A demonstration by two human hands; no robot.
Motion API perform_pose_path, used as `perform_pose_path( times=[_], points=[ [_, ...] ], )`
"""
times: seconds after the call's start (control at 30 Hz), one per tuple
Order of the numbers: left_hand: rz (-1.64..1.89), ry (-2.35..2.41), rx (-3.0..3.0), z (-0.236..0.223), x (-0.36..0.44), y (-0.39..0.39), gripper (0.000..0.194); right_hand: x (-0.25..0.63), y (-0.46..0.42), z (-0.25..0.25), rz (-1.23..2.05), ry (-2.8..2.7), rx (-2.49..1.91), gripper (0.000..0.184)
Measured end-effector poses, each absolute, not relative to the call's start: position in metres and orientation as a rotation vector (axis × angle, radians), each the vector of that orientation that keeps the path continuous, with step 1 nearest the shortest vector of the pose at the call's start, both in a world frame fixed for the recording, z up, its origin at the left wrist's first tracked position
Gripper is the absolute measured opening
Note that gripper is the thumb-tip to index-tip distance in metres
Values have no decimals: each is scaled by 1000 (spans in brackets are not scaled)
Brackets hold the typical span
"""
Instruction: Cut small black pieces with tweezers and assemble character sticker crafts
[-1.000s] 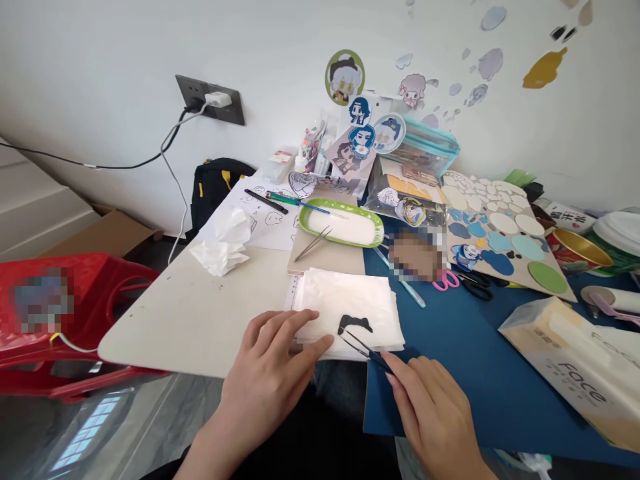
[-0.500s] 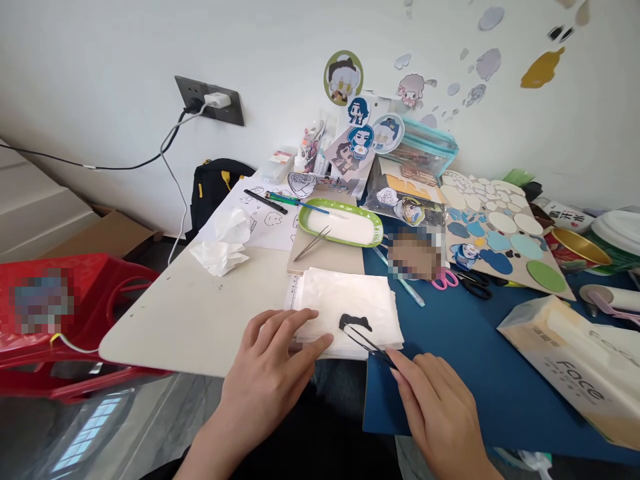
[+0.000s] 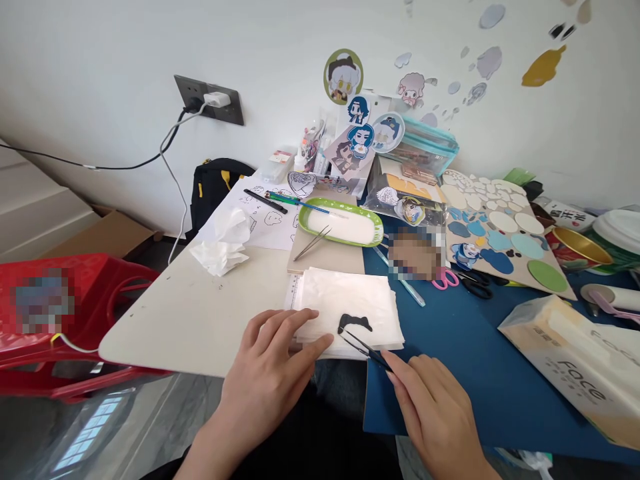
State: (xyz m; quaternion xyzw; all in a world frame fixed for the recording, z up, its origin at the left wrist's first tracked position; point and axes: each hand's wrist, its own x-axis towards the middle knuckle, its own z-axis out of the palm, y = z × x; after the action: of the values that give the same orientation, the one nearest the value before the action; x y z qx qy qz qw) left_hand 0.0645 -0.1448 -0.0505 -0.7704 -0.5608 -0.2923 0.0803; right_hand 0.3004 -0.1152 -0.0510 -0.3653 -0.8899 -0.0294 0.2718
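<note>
A stack of white tissues [image 3: 350, 291] lies in front of me, partly over a ruler [image 3: 291, 293]. On its top sheet sits a small black cutout piece [image 3: 356, 322] with ear-like points. My left hand [image 3: 277, 360] rests at the stack's left edge, fingers spread, with its thumb and index finger on the tissue. Between thumb and fingers, my right hand [image 3: 433, 400] holds dark tweezers [image 3: 367, 351]. Their tips are at the left end of the black piece; whether they pinch it I cannot tell.
Behind the stack are a green-rimmed tray [image 3: 377, 232] with white contents and a second pair of tweezers [image 3: 313, 243]. Crumpled tissue [image 3: 220, 250] lies left. Scissors [image 3: 473, 285], a tissue pack [image 3: 565, 360] and a board of coloured cutouts [image 3: 505, 247] are on the right.
My right hand and the tweezers have shifted slightly left, their tips now nearer the black piece's left end. My left hand stays in place.
</note>
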Motion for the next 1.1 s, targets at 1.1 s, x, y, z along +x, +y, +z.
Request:
perform_pose_path(
  times=[1.1],
  points=[
    [-915,-1631,-2309,-50,64,-145,28,321,-88,-30,483,-1801,-1445,20]
  ],
)
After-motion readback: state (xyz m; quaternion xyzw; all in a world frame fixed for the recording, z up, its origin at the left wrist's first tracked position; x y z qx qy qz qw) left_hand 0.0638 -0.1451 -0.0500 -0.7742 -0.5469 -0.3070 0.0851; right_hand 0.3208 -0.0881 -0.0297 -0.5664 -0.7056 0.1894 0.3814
